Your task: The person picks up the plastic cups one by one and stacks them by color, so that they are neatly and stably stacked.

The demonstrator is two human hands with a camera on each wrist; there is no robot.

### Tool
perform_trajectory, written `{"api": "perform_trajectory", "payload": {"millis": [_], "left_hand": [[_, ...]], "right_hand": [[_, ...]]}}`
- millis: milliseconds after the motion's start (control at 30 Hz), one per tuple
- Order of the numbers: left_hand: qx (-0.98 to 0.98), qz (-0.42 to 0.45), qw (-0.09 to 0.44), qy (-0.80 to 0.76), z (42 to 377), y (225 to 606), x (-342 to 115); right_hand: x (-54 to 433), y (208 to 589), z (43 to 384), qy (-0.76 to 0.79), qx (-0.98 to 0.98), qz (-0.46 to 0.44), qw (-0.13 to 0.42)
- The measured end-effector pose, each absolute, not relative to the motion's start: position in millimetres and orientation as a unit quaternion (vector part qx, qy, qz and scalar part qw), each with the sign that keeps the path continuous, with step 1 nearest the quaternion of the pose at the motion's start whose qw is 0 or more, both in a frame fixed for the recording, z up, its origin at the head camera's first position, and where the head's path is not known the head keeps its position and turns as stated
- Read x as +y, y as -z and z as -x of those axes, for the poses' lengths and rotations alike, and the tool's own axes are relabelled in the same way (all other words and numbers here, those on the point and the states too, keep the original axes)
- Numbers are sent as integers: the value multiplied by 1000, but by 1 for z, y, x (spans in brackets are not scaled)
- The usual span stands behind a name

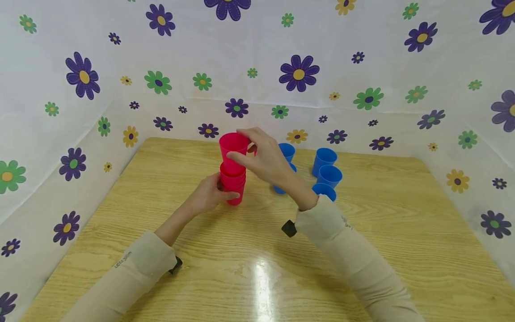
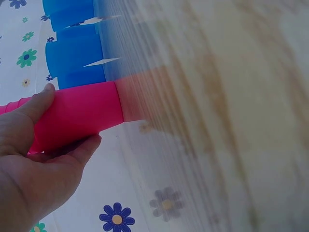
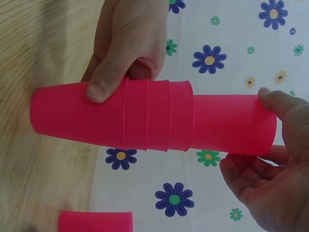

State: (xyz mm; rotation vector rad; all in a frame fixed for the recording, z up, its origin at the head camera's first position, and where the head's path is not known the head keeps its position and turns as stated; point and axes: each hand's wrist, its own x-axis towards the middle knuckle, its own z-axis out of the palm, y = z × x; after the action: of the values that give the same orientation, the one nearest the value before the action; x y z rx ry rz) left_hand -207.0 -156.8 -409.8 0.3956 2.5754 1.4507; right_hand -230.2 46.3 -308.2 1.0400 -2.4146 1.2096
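Observation:
A stack of nested pinkish-red cups [image 1: 234,180] stands upright on the wooden table. My left hand [image 1: 207,194] grips its lower part, thumb in front and fingers around the far side. In the right wrist view several rims of the stack [image 3: 159,116] show close together. My right hand [image 1: 265,158] holds one more pinkish-red cup [image 1: 230,151] near its rim. That cup's lower part sits inside the top of the stack, while its upper part sticks out. Another pinkish-red cup [image 3: 95,222] stands behind, mostly hidden by my right hand in the head view.
Several blue cups [image 1: 330,175] stand to the right of the stack in two rows, partly hidden by my right arm. A white cloth with flowers [image 1: 225,120] hangs behind the wooden table [image 1: 193,268] and along its sides.

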Motion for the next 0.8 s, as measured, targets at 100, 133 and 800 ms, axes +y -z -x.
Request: {"api": "perform_trajectory", "payload": {"millis": [100, 133, 800], "left_hand": [[862, -130, 80, -483, 207, 409, -156], [862, -130, 81, -484, 207, 409, -156], [869, -126, 75, -472, 206, 408, -155]], "right_hand": [[46, 311, 231, -415, -828, -355, 123], [46, 313, 231, -415, -828, -355, 123], [69, 334, 237, -410, -852, -315, 85]]}}
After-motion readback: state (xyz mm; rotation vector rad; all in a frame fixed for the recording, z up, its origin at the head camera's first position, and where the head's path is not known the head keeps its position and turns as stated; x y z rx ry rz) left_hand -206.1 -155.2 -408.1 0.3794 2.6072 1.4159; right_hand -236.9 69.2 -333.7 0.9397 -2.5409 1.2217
